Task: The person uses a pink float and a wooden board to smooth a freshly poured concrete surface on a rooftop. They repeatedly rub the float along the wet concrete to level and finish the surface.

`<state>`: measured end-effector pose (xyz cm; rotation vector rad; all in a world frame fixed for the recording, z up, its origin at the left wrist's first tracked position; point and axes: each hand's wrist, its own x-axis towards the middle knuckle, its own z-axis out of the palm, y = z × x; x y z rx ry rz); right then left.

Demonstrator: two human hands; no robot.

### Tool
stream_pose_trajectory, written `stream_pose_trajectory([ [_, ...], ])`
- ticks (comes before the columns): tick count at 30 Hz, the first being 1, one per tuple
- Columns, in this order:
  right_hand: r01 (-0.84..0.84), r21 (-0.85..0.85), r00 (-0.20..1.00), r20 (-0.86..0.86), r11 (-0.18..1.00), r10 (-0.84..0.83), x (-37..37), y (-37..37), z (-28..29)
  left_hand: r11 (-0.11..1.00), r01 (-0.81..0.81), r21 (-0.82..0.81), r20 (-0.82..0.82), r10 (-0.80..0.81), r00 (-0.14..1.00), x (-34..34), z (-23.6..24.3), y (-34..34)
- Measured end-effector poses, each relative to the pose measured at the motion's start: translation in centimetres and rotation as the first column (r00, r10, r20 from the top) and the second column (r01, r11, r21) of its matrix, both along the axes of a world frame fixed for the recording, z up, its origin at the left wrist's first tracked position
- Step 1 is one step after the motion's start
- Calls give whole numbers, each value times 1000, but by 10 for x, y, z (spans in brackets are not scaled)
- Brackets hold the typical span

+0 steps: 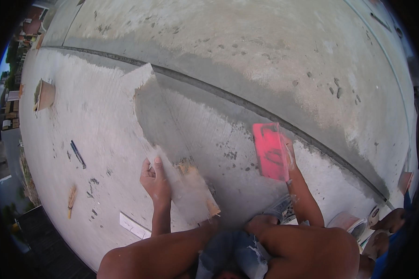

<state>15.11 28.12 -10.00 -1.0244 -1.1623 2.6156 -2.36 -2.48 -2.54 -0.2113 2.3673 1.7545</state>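
My left hand [157, 182] grips the left edge of a long worn board [191, 193], its thumb on the edge and its fingers curled. The board lies or is held at a slant in front of my knees, smeared with grey mortar, its near end chipped and brownish. In my right hand [288, 154] is a bright pink plastering float [271, 151], held on edge with its flat face turned left and dark smears on it. The float's handle is hidden behind the face. Wet grey patches and small mortar crumbs [230, 155] mark the concrete between the two.
A dark groove [228, 95] crosses the concrete diagonally beyond the board. At left are a bucket [45, 95], a dark slim tool [78, 154], a straw brush [71, 201] and a white strip [134, 226]. Another bucket [344, 220] and a person's limbs [387, 221] are at lower right.
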Motion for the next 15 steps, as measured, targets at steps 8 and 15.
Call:
stream_pose_trajectory([
  [8,-193,977,960,206,-87,187,-78,-4,15,994,-44,-105,-3,44,999,2,0,-10],
  [15,-319,932,891,357,-171,281,-83,-16,-8,993,-79,-92,-13,78,997,7,-6,-8],
])
